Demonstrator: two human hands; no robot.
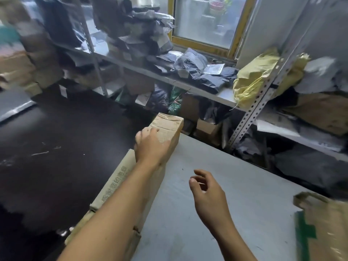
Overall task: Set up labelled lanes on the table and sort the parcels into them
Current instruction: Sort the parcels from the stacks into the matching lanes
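Observation:
A long brown cardboard parcel [168, 125] lies along the left edge of the grey table [235, 185], its far end at the table's corner. My left hand [152, 146] rests on top of that far end, fingers curled over the box. A second flat cardboard box [116, 183] with printed characters lies under my left forearm at the same edge. My right hand [207, 193] hovers above the table's middle, fingers loosely curled, holding nothing. A brown and green cardboard box [323, 227] sits at the table's right edge.
Metal shelving [263, 95] behind and to the right holds several dark plastic parcels [192, 65], a yellow bag [252, 80] and cardboard boxes. A dark floor [56, 147] lies left of the table. A window [203, 21] is at the back.

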